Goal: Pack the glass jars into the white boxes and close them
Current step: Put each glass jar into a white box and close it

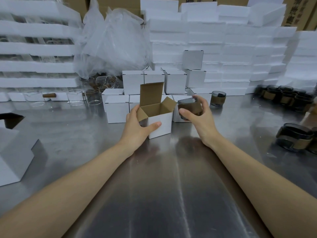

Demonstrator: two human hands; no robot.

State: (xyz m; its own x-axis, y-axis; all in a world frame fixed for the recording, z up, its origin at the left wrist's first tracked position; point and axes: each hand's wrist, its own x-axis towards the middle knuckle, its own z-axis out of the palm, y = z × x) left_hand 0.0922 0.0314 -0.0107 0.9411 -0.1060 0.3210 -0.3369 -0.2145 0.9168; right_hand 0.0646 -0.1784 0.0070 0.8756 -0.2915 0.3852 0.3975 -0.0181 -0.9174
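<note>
An open white box with a brown inside stands on the steel table, its lid and side flaps up. My left hand grips its left side, thumb across the front face. Just right of the box, my right hand holds a dark glass jar with a brown band, tilted, a little above the table. More banded jars stand at the right: one alone, a cluster further back, and another group near the right edge.
Closed white boxes are stacked behind the open one. White foam slabs pile up along the back wall and left. Clear glass cups and a plastic bag stand at back left. A white box lies at the left edge.
</note>
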